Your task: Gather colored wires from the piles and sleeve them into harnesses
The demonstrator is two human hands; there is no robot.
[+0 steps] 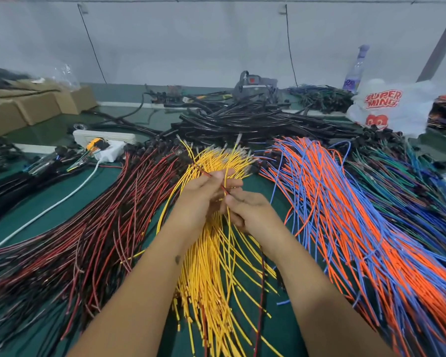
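Observation:
Over the yellow wire pile (211, 266) in the middle of the green table, my two hands meet. My left hand (206, 194) holds a red-and-black wire pair (218, 182) together with a yellow wire (225, 176) that stands up between its fingers. My right hand (250, 210) pinches the lower end of that red-and-black pair. A red-and-black wire pile (93, 228) fans out on the left. An orange-and-blue wire pile (345, 215) fans out on the right. Black sleeved harnesses (242, 122) lie heaped behind the piles.
Green, blue and dark wires (410, 176) lie at the far right. A white power strip (106, 143) with a white cable sits back left, near cardboard boxes (31, 104). A white plastic bag (392, 106) and a clear bottle (355, 68) stand back right against the wall.

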